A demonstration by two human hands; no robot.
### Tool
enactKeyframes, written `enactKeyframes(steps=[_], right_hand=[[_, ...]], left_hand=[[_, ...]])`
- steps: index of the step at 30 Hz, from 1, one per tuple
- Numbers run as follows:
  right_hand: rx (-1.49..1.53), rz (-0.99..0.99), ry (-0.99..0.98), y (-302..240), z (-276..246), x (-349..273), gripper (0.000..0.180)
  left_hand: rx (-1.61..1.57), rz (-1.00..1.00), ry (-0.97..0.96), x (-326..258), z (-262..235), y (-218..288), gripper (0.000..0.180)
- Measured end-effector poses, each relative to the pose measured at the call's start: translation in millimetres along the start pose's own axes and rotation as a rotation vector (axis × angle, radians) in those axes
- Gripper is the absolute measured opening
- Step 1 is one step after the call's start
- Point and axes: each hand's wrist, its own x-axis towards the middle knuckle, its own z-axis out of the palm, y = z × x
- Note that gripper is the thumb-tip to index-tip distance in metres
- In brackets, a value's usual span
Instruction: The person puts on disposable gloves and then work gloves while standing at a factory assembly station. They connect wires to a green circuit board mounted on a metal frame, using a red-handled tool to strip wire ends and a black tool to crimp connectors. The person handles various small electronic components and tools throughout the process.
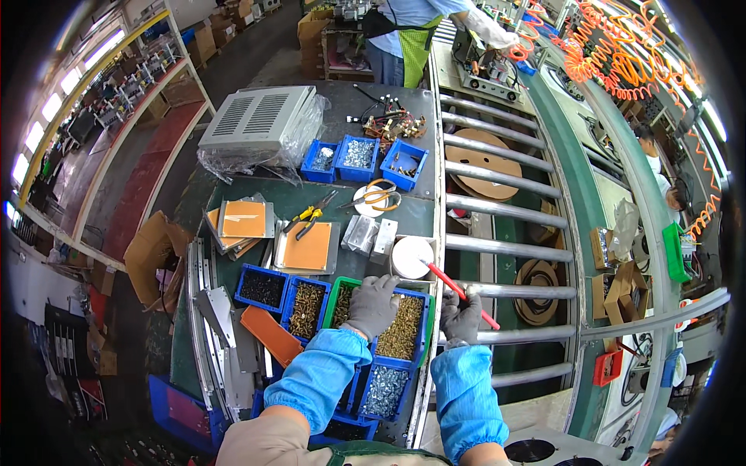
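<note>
My left hand (373, 305), in a grey glove, lies over the screw bins with its fingers stretched forward; its fingertips are partly hidden. Beneath it are a green bin (336, 304) and a blue bin of small brass screws (401, 326). My right hand (461, 317), also gloved, is closed around a red stick-shaped tool (447, 281) at the bench's right edge. The tool slants up to the left, its thin pale tip at a round white container (410, 256). A blue bin of silver fasteners (385, 390) sits nearer to me.
Pliers (309, 216), scissors (378, 197), orange-faced plates (307, 247) and a vented metal cover (260, 115) lie farther up the bench. A roller conveyor (509, 291) runs along its right side. Another person (404, 39) works at the far end, beside an open appliance (486, 66).
</note>
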Motion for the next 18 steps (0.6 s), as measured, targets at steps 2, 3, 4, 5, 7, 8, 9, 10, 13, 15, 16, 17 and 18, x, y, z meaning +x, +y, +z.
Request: enactKeyframes(steps=[2, 3, 4, 5, 7, 8, 9, 10, 13, 15, 16, 17, 18], right_hand=[[0.082, -0.076, 0.113, 2, 8, -7, 0.021], [0.059, -0.064, 0.100, -1, 9, -16, 0.021], [0.035, -0.051, 0.088, -5, 9, -27, 0.021], [0.078, -0.035, 0.043, -7, 4, -30, 0.021], [0.129, -0.058, 0.011, -12, -3, -38, 0.029], [0.143, -0.076, 0.003, -15, -5, -43, 0.032], [0.177, -0.050, -0.045, -20, -9, -50, 0.032], [0.209, -0.024, -0.094, -26, -13, -57, 0.033], [0.272, -0.011, -0.159, -37, -21, -84, 0.038], [0.295, -0.026, -0.204, -44, -23, -98, 0.042], [0.310, -0.051, -0.208, -46, -24, -109, 0.044], [0.304, -0.092, -0.240, -48, -25, -117, 0.044], [0.298, -0.133, -0.272, -50, -27, -123, 0.043]], left_hand=[[-0.012, -0.005, -0.016, 0, -3, 1, 0.043], [-0.022, -0.016, -0.044, 1, -7, 2, 0.044], [-0.031, -0.028, -0.072, 1, -11, 3, 0.045], [-0.040, -0.023, -0.070, 0, -12, 3, 0.044], [-0.032, 0.002, -0.030, -4, -7, 0, 0.042], [-0.029, 0.017, -0.014, -5, -10, 2, 0.041], [-0.046, 0.024, 0.005, -9, -13, 4, 0.041], [-0.069, 0.019, -0.011, -13, -18, 6, 0.041], [-0.148, 0.019, -0.006, -27, -32, 8, 0.041], [-0.174, 0.043, -0.028, -33, -47, 12, 0.042], [-0.187, 0.054, -0.039, -35, -55, 15, 0.043], [-0.230, 0.085, 0.004, -39, -62, 20, 0.042], [-0.218, 0.085, -0.016, -39, -70, 25, 0.042]])
